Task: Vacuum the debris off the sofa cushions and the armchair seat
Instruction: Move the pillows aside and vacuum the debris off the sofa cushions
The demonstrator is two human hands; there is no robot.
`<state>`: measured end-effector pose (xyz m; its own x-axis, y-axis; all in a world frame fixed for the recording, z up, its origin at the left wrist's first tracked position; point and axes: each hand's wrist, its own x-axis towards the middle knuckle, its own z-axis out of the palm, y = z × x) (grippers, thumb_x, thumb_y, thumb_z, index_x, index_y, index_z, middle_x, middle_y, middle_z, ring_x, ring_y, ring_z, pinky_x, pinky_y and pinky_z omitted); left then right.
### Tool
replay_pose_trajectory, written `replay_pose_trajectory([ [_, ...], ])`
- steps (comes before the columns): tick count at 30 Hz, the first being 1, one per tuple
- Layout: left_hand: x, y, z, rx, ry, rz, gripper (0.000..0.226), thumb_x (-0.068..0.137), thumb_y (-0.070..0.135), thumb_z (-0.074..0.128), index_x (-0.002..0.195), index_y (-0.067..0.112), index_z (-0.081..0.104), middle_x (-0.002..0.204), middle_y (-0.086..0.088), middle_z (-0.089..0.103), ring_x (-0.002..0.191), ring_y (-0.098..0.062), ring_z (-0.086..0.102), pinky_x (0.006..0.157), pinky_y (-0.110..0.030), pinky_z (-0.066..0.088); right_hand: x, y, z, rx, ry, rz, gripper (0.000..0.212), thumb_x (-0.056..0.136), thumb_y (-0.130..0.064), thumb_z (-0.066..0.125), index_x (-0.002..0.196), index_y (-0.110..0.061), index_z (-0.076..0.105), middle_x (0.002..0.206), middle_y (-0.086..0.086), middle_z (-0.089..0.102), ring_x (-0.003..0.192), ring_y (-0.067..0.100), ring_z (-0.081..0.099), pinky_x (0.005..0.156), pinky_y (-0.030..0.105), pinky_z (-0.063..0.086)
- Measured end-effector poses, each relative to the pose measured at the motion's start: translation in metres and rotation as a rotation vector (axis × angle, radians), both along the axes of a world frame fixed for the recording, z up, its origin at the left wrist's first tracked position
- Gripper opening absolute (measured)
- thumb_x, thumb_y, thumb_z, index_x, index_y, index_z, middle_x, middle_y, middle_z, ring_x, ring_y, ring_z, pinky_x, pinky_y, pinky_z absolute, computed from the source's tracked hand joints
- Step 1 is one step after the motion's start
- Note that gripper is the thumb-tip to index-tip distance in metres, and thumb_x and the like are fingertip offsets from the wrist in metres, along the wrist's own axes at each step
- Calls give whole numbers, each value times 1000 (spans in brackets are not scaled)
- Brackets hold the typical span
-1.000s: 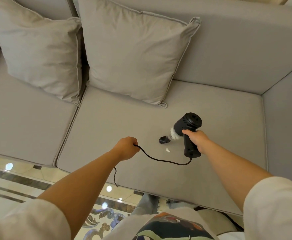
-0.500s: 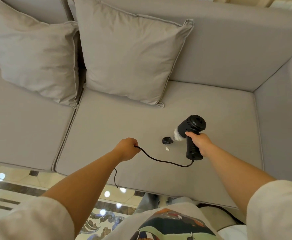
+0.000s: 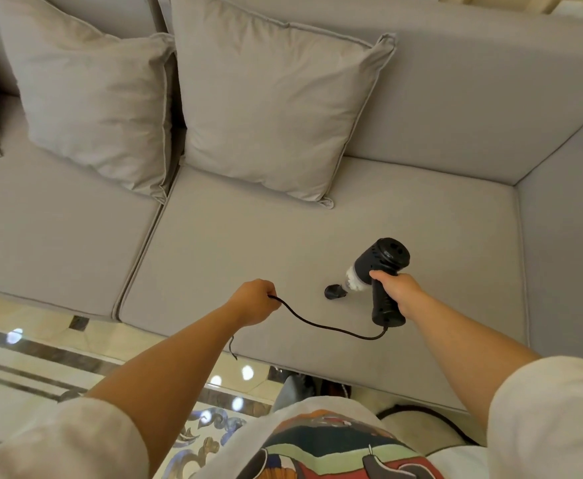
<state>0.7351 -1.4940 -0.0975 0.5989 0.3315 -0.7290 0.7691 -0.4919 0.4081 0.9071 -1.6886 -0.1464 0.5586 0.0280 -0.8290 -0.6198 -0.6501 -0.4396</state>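
Right hand (image 3: 399,293) grips my black handheld vacuum (image 3: 381,271), its nozzle touching the grey sofa seat cushion (image 3: 248,243); left hand (image 3: 254,302) is closed on the cord (image 3: 321,326). Any debris under the nozzle is hidden from me. Two pillows (image 3: 269,108) lean behind, glossy patterned floor (image 3: 41,350) below.

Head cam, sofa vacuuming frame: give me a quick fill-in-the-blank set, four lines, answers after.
1. The handheld vacuum is gripped by the ____ hand.
2. The left hand is closed on the vacuum's black ____.
3. The vacuum's nozzle points down at the ____-hand seat cushion.
4. ____ full throw pillows lean against the sofa back.

Answers: right; cord; right; two
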Motion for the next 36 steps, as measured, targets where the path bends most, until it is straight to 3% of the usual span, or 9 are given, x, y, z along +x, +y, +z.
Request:
replay_pose_trajectory([
  [12, -14, -21, 5, 51, -25, -16, 16, 92, 21, 51, 95, 8, 60, 92, -3, 51, 83, -19, 47, 55, -18, 33, -9, -19, 5, 2, -27, 49, 34, 82, -30, 64, 102, -6, 53, 89, 14, 58, 72, 27, 54, 70, 38, 44],
  [18, -20, -39, 10, 69, -19, -10, 27, 93, 23, 51, 109, 4, 61, 94, -2, 50, 86, -18, 46, 72, -26, 35, -12, -39, 7, 0, -26, 45, 31, 83, -29, 64, 100, -6, 52, 79, 12, 56, 69, 27, 54, 70, 39, 43],
  [22, -24, -53, 16, 53, -13, 15, 25, 92, 21, 50, 107, 4, 61, 102, -9, 57, 87, -18, 46, 74, -27, 36, -18, -48, 11, 34, -38, 39, 33, 83, -30, 64, 103, -6, 51, 91, 16, 57, 80, 31, 54, 73, 40, 43],
  [28, -35, -69, 25, 24, -53, 81, 26, 92, 17, 49, 110, 3, 61, 97, -2, 50, 88, -17, 45, 75, -27, 36, -32, -58, 25, 87, -35, 59, 33, 83, -29, 64, 104, -5, 54, 84, 15, 58, 81, 31, 55, 75, 41, 44],
  [33, -52, -76, 37, 16, -79, 132, 27, 93, 18, 49, 113, 3, 59, 110, -12, 59, 89, -18, 46, 81, -33, 44, -45, -60, 40, 108, -57, 48, 34, 83, -30, 65, 104, -7, 52, 84, 14, 58, 79, 31, 55, 77, 42, 44],
  [36, -62, -67, 50, 14, -122, 174, 26, 92, 19, 50, 112, 4, 60, 99, -5, 52, 88, -19, 46, 76, -29, 40, -51, -55, 51, 98, -56, 17, 38, 81, -31, 66, 105, -6, 52, 83, 13, 58, 85, 33, 55, 83, 46, 43],
])
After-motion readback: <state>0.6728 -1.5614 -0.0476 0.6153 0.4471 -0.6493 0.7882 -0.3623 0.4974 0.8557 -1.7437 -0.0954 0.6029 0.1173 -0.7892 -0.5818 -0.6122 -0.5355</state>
